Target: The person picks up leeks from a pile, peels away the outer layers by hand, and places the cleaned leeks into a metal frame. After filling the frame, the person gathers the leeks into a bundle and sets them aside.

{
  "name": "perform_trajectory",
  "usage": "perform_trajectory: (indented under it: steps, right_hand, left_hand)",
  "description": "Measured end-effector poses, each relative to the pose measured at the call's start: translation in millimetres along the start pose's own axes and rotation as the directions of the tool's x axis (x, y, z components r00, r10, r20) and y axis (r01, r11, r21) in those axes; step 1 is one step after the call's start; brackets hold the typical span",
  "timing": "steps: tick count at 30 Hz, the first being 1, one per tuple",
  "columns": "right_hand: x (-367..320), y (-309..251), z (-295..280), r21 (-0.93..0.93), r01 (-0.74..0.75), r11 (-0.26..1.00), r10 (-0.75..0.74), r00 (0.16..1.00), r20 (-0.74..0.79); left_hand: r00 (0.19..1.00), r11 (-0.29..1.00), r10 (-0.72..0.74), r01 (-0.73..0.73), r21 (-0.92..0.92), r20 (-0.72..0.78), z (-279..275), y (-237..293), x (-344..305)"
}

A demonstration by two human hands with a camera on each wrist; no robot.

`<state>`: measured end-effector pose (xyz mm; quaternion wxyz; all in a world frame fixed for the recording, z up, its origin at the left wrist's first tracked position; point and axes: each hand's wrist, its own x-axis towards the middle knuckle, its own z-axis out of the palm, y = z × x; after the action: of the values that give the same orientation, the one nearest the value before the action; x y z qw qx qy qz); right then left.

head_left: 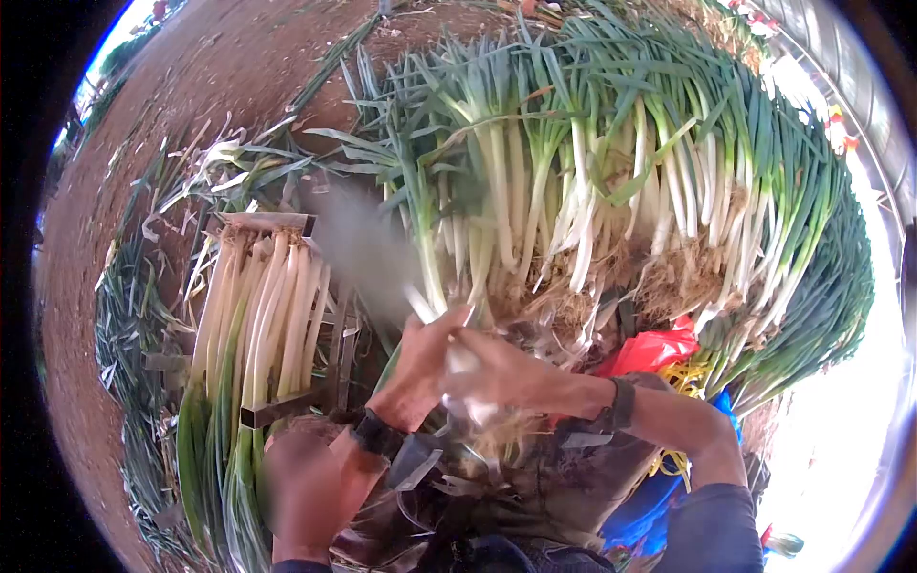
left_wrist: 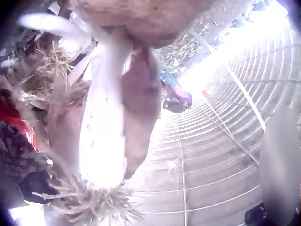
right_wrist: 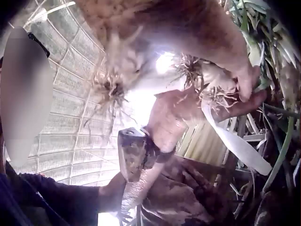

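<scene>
Side by side in front of the body, my left hand [head_left: 413, 371] and right hand [head_left: 516, 374] meet over green onions. A white green onion stalk [head_left: 420, 304] rises up and left from my left hand, its fingers curled round it. In the left wrist view, a thick white green onion [left_wrist: 102, 146] hangs roots down, with right-hand fingers behind and around it. In the right wrist view, stringy roots [right_wrist: 218, 96] show right by the fingertips of both hands, and a pale peeled strip [right_wrist: 240, 149] dangles below. More blurred roots [right_wrist: 112, 89] hang under my right palm.
Trimmed green onions [head_left: 272, 315] lie bundled in a metal frame [head_left: 277, 409] on the left. A big heap of green onions [head_left: 592, 143] with roots fills the far and right side. Red plastic [head_left: 654, 349] and yellow cord [head_left: 680, 377] lie right. Cut leaves edge the bare soil [head_left: 239, 76].
</scene>
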<state>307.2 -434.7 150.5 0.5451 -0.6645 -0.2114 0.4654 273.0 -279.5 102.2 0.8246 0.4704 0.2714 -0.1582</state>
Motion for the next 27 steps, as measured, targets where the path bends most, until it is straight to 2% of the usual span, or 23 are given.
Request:
perform_trajectory:
  steps: [1,2,3,5,6,7,8,9,10,11,12,13,14,15,16,17,19,20,21,23,25,27]
  right_hand:
    - [-5.0,-5.0,-4.9,0.004,0.0,1.0,0.0,1.0,-0.003]
    - [-7.9,-7.2,-9.2,-0.101,-0.004,0.995,0.003,1.0,-0.006]
    - [-11.0,-10.2,-13.5,-0.202,-0.008,0.979,0.007,1.0,-0.006]
    - [-27.4,-34.9,-23.3,-0.127,0.038,0.991,-0.041,0.999,-0.022]
    - [-32.3,-43.3,-31.4,-0.057,0.09,0.994,-0.092,0.995,-0.047]
    - [-30.4,-47.3,-44.5,-0.053,0.088,0.995,-0.09,0.995,-0.043]
    - [-26.1,-53.1,-60.8,-0.245,0.027,0.969,-0.049,0.995,-0.084]
    - [-22.6,-57.9,-75.5,-0.425,-0.04,0.904,-0.018,0.991,-0.133]
    - [-17.2,-49.9,-88.7,-0.228,-0.025,0.973,-0.034,0.967,-0.252]
    - [-5.8,-30.1,-103.3,-0.02,0.017,1.0,-0.023,0.93,-0.367]
    - [18.1,7.1,-124.4,-0.151,0.031,0.988,-0.099,0.879,-0.467]
    - [38.6,34.9,-139.7,-0.276,0.027,0.961,-0.181,0.815,-0.55]
    - [47.0,35.3,-144.8,-0.264,0.028,0.964,-0.174,0.818,-0.549]
    - [55.5,35.1,-149.1,-0.451,-0.153,0.879,-0.115,0.851,-0.512]
    - [63.2,35.9,-150.1,-0.62,-0.304,0.723,-0.047,0.874,-0.484]
    - [74.6,45.9,-150.3,-0.621,-0.296,0.726,-0.045,0.88,-0.472]
    - [105.6,81.5,-148.7,-0.577,-0.537,0.616,0.044,0.755,-0.655]
    - [124.3,114.0,-156.4,-0.635,-0.595,0.492,-0.017,0.723,-0.691]
    - [131.6,117.4,-151.7,-0.638,-0.591,0.494,-0.009,0.731,-0.683]
    - [142.0,123.5,-145.1,-0.619,-0.644,0.45,-0.163,0.622,-0.766]
    - [146.0,132.6,-162.2,-0.644,-0.634,0.428,-0.168,0.645,-0.746]
    - [141.4,126.6,-174.6,-0.595,-0.581,0.555,0.002,0.717,-0.697]
  left_hand:
    - [0.996,0.997,0.061,-0.065,0.049,0.071,1.5,2.9,-0.6]
    - [0.993,0.991,-0.111,0.107,-0.084,-0.05,5.8,6.0,2.6]
    - [0.992,0.991,-0.113,0.108,-0.084,-0.052,10.3,5.1,1.7]
    - [0.98,0.973,0.188,-0.195,-0.127,-0.065,22.0,13.8,-9.4]
    - [0.998,0.969,0.031,-0.042,-0.245,-0.048,27.6,41.2,-24.1]
    - [0.998,0.978,0.058,-0.058,-0.202,-0.007,15.4,34.8,-8.9]
    - [0.993,0.989,0.097,-0.088,-0.12,0.073,8.0,41.6,-11.8]
    - [0.979,0.991,0.129,-0.124,-0.04,0.158,0.7,48.3,-15.1]
    - [0.867,0.914,0.397,-0.405,-0.038,0.302,-9.3,49.3,-15.5]
    - [0.868,0.911,0.402,-0.347,-0.221,0.291,-9.0,65.7,-35.0]
    - [0.919,0.925,0.357,-0.323,-0.201,0.166,-10.4,80.1,-49.5]
    - [0.846,0.871,0.49,-0.485,-0.078,0.211,-17.2,85.0,-53.7]
    - [0.909,0.929,0.352,-0.311,-0.198,0.224,-36.3,98.4,-51.1]
    - [0.944,0.941,0.211,-0.126,-0.313,0.253,-51.0,112.0,-46.6]
    - [0.948,0.942,0.206,-0.125,-0.311,0.243,-49.3,119.6,-48.9]
    - [0.959,0.939,0.224,-0.164,-0.301,0.176,-45.6,129.0,-54.6]
    - [0.967,0.935,0.239,-0.204,-0.291,0.092,-35.4,138.1,-64.7]
    - [0.967,0.943,0.242,-0.214,-0.254,0.084,-25.9,139.1,-66.9]
    - [0.968,0.952,0.238,-0.217,-0.214,0.076,-19.0,138.6,-68.4]
    - [0.972,0.954,0.232,-0.224,-0.197,0.019,-18.4,134.1,-68.9]
    - [0.946,0.902,0.322,-0.313,-0.299,-0.018,-21.3,131.0,-65.9]
    - [0.95,0.913,0.311,-0.297,-0.28,0.004,-28.1,134.9,-65.6]
